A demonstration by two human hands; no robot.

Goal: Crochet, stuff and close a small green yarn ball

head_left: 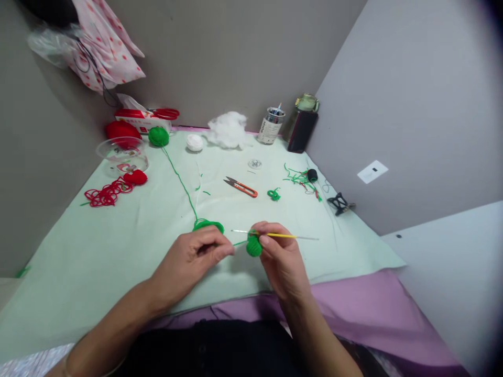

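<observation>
My right hand (pixel 283 256) pinches a crochet hook (pixel 280 235) with a yellow grip, its metal tip pointing left. Under the hook, a small green crocheted piece (pixel 254 246) hangs against the fingers of that same hand. Between thumb and forefinger, my left hand (pixel 200 255) grips green yarn (pixel 240 242), which runs taut to the crocheted piece. Behind my left hand lies a loose green coil of yarn (pixel 209 225), partly hidden by the knuckles. A strand leads from it back to a green yarn ball (pixel 158 136).
Orange thread snips (pixel 241 187) lie mid-table. Red yarn (pixel 108 193) and a clear plastic tub (pixel 122 157) are at left. White stuffing (pixel 228 130), a white yarn ball (pixel 194 142) and a pen can (pixel 271 125) stand along the back. Green scraps (pixel 296 175) and a black clip (pixel 341 204) are at right.
</observation>
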